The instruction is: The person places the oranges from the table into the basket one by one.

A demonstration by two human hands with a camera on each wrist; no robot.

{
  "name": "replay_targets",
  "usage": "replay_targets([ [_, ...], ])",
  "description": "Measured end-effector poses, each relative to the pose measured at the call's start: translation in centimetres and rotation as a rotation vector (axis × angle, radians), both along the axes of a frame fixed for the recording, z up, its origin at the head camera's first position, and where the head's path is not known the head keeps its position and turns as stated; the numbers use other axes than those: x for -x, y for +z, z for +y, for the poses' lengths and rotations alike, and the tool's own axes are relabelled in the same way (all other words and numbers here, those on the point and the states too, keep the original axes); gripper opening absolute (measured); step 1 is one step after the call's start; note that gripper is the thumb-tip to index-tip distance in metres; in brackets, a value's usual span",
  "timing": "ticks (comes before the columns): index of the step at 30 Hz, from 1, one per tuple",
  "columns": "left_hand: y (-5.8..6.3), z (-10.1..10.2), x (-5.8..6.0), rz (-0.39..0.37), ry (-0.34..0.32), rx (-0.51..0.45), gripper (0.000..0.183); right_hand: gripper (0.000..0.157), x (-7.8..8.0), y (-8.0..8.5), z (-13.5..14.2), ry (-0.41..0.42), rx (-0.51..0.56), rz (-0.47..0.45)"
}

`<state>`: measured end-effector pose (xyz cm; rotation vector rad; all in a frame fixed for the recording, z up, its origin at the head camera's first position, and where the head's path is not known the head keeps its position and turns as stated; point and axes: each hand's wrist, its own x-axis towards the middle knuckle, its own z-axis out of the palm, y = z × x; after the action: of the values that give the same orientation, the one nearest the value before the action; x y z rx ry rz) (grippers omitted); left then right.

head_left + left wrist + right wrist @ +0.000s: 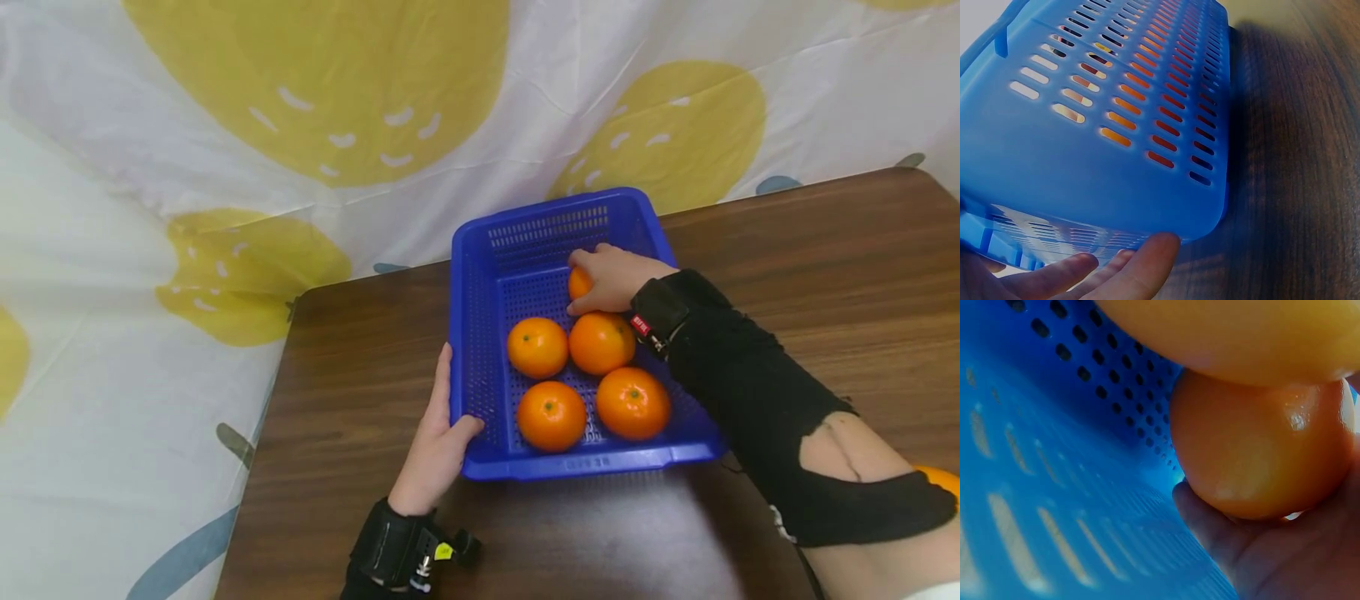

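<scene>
A blue plastic basket with slotted walls sits on the table, several oranges inside it. My left hand grips its near left side, thumb over the rim and the other fingers along the outer wall. In the left wrist view, the fingertips touch the basket's outside near a lower corner. Reaching inside over the right wall, my right hand holds an orange toward the far end, its fingers and thumb around the fruit. Part of that orange is hidden by the hand. Another orange lies right against it.
The brown wooden table extends to both sides of the basket. Behind it hangs a white cloth with yellow fruit prints. Something orange shows partly beyond the right forearm at the frame's edge.
</scene>
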<state>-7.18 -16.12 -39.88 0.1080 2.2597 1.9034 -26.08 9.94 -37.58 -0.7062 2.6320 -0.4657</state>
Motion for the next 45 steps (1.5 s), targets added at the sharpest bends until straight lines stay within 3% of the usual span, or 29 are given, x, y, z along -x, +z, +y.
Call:
replay_targets([
  [20,-0.4,0.0,-0.1,-0.008,0.017,0.018,0.087,0.076,-0.2,-0.3,0.0,-0.013,0.001,-0.032],
  [30,-0.5,-0.1,0.1,-0.001,0.003,0.017,0.087,0.075,-0.9,0.6,0.0,-0.029,-0.004,-0.004],
  [41,2.0,0.3,-0.4,-0.058,-0.014,0.000,0.085,0.075,-1.1,1.4,-0.3,-0.030,0.000,-0.007],
  [45,1.8,0.2,-0.2,-0.051,-0.019,-0.001,0.085,0.074,-1.1,1.8,-0.2,-0.030,0.010,0.004],
])
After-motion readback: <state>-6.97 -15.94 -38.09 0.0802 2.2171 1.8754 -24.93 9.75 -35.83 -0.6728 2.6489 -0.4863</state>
